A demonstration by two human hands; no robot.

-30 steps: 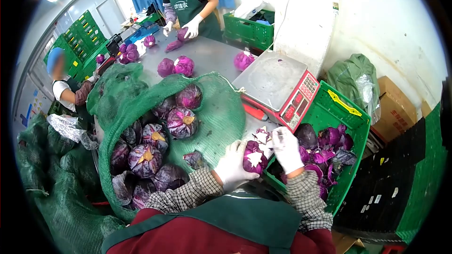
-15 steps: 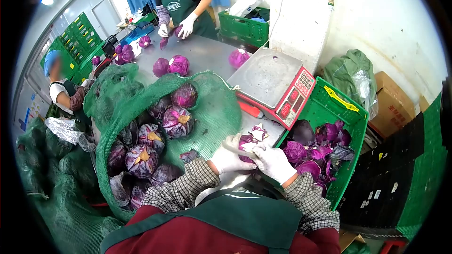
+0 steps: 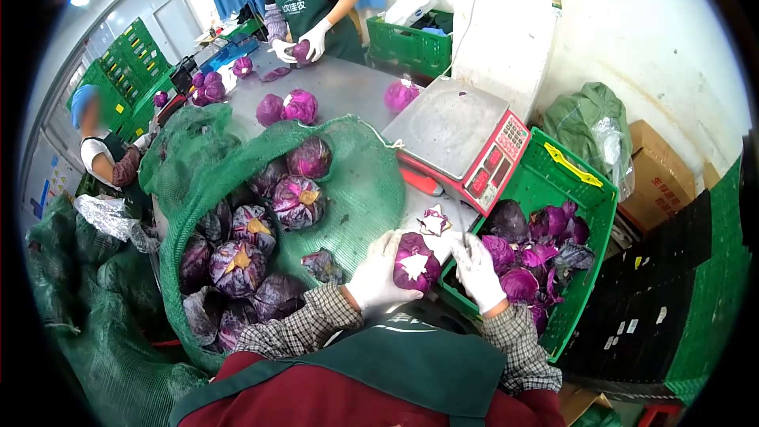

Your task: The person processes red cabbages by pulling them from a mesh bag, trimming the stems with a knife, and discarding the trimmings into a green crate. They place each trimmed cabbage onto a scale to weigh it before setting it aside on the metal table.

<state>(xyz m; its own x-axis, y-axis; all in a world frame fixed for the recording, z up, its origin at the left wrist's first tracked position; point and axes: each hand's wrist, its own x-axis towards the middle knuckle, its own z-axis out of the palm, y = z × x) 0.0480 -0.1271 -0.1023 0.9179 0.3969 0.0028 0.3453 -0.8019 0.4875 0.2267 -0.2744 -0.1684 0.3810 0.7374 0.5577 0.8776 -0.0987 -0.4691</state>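
Observation:
My left hand point(image 3: 378, 273), in a white glove, is wrapped round the left side of a red cabbage point(image 3: 417, 263), whose pale cut stem end faces up. Just to its right, my gloved right hand point(image 3: 477, 273) is apart from the cabbage, fingers bent round what looks like a thin blade-like tool, mostly hidden. A trimmed piece with a white core point(image 3: 434, 221) lies on the table beyond the cabbage. Left of my hands, several untrimmed cabbages point(image 3: 238, 266) rest in an opened green mesh bag point(image 3: 360, 178). A loose dark leaf piece point(image 3: 322, 266) lies on the mesh.
A red-and-white scale point(image 3: 455, 130) stands ahead on the metal table point(image 3: 348, 91). On my right is a green crate point(image 3: 585, 269) with purple leaves point(image 3: 522, 285). Across the table a person point(image 3: 308, 8) holds a cabbage; another person point(image 3: 107, 150) is at left. Full mesh bags point(image 3: 103, 332) sit lower left.
My hands have moved apart, the right one to the right. The cabbage has turned its cut end up, and the white-cored piece now lies separate. The person opposite has put down a leaf.

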